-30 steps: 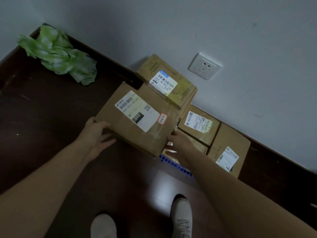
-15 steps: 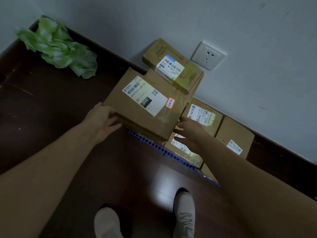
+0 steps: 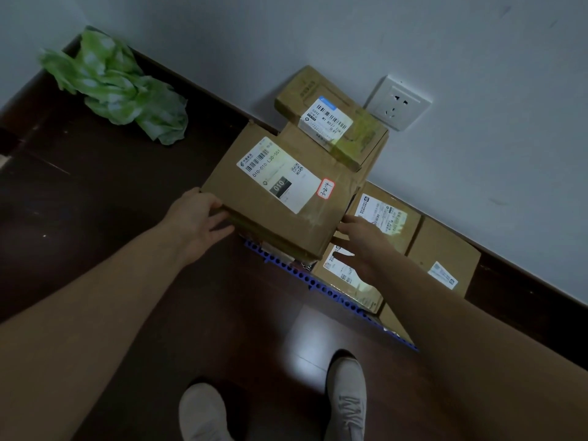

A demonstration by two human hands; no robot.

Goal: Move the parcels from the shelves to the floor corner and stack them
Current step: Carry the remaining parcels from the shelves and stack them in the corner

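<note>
The pale wall (image 3: 445, 43) fills the view from twelve to three o'clock, and the dark glossy floor (image 3: 95, 218) takes the rest. The large parcel (image 3: 280, 192), a flat brown carton with a white shipping label and a small red-edged sticker, lies at the centre of the view above the lower cartons by the wall; whether its full weight rests on them cannot be told. At ten o'clock from it a crumpled green bag (image 3: 117, 87) lies in the floor corner. At one o'clock a smaller parcel (image 3: 334, 122) with yellowish tape sits on the stack, against the wall. At four o'clock two more parcels stand side by side along the wall, the labelled parcel (image 3: 388, 224) and the end parcel (image 3: 445, 259), with a low parcel (image 3: 346, 281) at five o'clock. A blue perforated strip (image 3: 305, 278) runs along their near edge. Two pale shoes (image 3: 348, 396) stand at six o'clock. A white socket (image 3: 397, 105) is on the wall at two o'clock. The left hand (image 3: 199, 219) grips the large parcel's near left corner, thumb on top and fingers underneath. The right hand (image 3: 359, 240) has its fingers spread and straight, the tips touching the parcel's near right corner
</note>
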